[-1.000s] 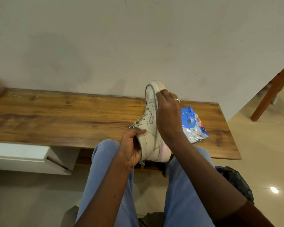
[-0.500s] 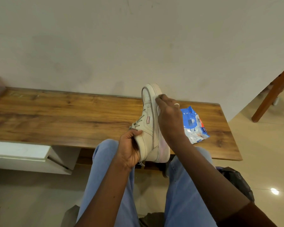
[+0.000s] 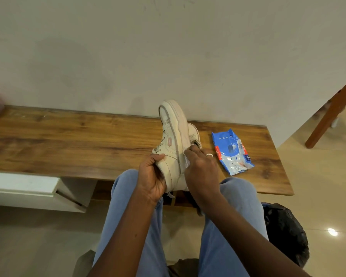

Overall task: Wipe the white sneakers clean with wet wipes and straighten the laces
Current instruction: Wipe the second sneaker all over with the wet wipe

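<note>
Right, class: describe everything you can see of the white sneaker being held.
The sneaker is off-white, leather-looking, with a thick pale sole, grey trim, a small pink side patch and laces facing left. It is held on end, toe up, sole turned right. The left hand grips its heel end; the right hand presses a white wipe against the sole's edge.

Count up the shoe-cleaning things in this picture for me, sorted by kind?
Sneakers: 2, the held sneaker and the second sneaker behind it
Wipe pack: 1
Wet wipe: 1, in the right hand
Total: 4
</note>
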